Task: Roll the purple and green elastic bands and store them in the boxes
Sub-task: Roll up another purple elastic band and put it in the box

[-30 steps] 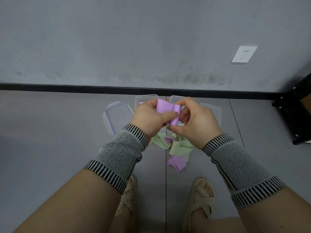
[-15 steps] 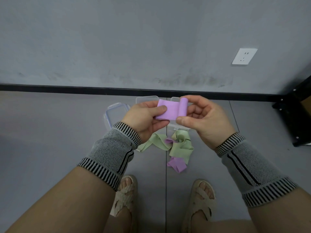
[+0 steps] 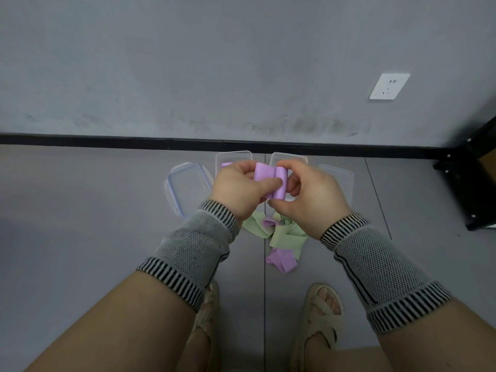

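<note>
Head view, left hand [image 3: 239, 190] and right hand [image 3: 308, 200] both pinching a partly rolled purple band [image 3: 271, 181], above loose green bands [image 3: 285, 234] and clear boxes [image 3: 233, 158] on the floor.

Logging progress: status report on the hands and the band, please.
Both hands, left and right, grip the purple band, partly rolled. Green bands loose on the floor. Boxes open. Nothing in the way.

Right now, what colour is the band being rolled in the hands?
Purple, a pale lilac: the band, held by both hands, shows best in the head view.
</note>
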A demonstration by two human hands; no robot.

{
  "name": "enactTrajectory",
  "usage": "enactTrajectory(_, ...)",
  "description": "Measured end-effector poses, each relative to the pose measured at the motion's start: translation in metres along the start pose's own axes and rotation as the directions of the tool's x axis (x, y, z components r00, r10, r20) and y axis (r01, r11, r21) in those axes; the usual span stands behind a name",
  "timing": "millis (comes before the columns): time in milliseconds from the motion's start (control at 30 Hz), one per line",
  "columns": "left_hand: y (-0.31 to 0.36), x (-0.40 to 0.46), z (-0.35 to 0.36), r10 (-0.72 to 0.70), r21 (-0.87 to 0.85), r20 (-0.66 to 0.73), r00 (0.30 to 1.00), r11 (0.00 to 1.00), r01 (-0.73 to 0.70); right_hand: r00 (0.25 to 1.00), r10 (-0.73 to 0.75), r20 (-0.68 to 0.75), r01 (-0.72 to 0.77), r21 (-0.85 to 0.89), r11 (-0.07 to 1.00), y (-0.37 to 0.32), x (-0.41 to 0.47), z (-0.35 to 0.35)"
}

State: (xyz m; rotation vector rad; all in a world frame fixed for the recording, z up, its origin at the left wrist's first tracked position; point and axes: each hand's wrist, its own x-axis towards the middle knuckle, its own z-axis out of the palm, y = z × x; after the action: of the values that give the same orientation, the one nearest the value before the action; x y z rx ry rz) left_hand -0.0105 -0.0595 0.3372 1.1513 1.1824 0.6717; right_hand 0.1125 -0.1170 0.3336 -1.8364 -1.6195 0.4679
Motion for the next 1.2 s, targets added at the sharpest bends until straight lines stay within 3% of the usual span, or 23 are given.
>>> enactTrajectory(167,0.008,-0.002,-0.01,-0.12,-0.257,0.165,0.979,0.953,0.16,0.993,0.085,0.077,-0.108,0.37,0.923,0.005,0.001,-0.002)
enactTrajectory(300,0.008,-0.002,-0.011,-0.127,-0.31,0.256,0.958,0.928,0.206,0.991,0.068,0.112,-0.118,0.537,0.835,0.005,0.002,-0.006)
enactTrajectory(400,0.009,0.0,-0.012,-0.15,-0.307,0.221,0.964,0.927,0.215,0.985,0.095,0.147,-0.166,0.622,0.766,0.007,0.002,-0.007)
enactTrajectory(533,0.012,0.0,-0.016,-0.174,-0.377,0.202,0.964,0.894,0.241,0.969,0.081,0.234,-0.245,0.862,0.445,0.013,0.003,-0.011)
enactTrajectory(567,0.014,-0.001,-0.015,-0.168,-0.375,0.203,0.965,0.897,0.235,0.968,0.085,0.237,-0.251,0.872,0.421,0.015,0.003,-0.012)
enactTrajectory(600,0.014,-0.001,-0.014,-0.161,-0.358,0.196,0.967,0.906,0.223,0.97,0.1,0.221,-0.241,0.837,0.491,0.015,0.003,-0.013)
enactTrajectory(667,0.012,-0.001,-0.012,-0.146,-0.28,0.152,0.978,0.942,0.184,0.982,0.109,0.154,-0.181,0.596,0.782,0.013,0.001,-0.012)
enactTrajectory(733,0.009,-0.003,-0.008,-0.124,-0.185,0.112,0.986,0.972,0.144,0.99,0.096,0.104,-0.131,0.409,0.903,0.01,0.001,-0.008)
enactTrajectory(967,0.008,-0.008,0.0,-0.003,-0.029,0.063,0.998,1.0,0.005,0.995,0.071,0.073,-0.086,0.234,0.968,0.01,-0.002,-0.003)
enactTrajectory(1200,0.01,-0.007,-0.004,-0.054,-0.165,0.1,0.994,0.984,0.07,0.987,0.087,0.134,-0.133,0.398,0.908,0.008,0.0,-0.003)
